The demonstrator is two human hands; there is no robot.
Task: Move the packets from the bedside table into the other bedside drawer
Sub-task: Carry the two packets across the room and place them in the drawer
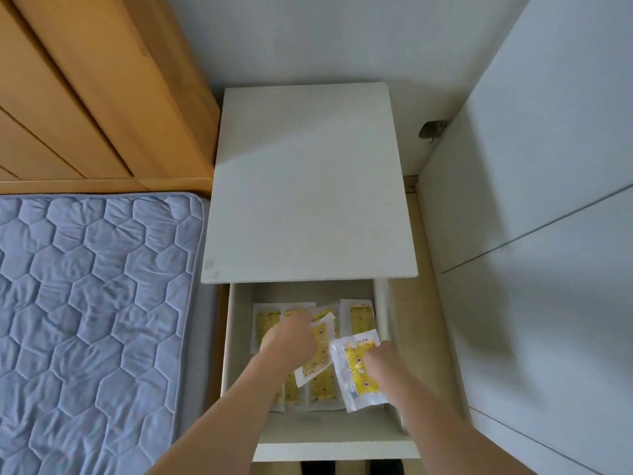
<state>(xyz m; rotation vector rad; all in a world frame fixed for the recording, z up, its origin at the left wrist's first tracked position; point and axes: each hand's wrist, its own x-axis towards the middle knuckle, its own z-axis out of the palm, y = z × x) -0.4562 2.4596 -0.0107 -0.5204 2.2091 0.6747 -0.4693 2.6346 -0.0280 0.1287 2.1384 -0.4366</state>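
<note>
Over the open drawer (329, 437), a yellow-and-white packet (358, 370) is gripped by the right hand (383, 363) at 5 o'clock; a second packet (318, 351) is held by the left hand (291, 337). More packets (358, 318) are seen lying inside, toward 12 o'clock, below the bedside table (308, 186).

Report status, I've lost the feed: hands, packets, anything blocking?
Left hand holds a packet, right hand another. Both over the open drawer, more packets inside. Nothing blocking.

Head view, steeply down over open drawer (329, 437)
</note>
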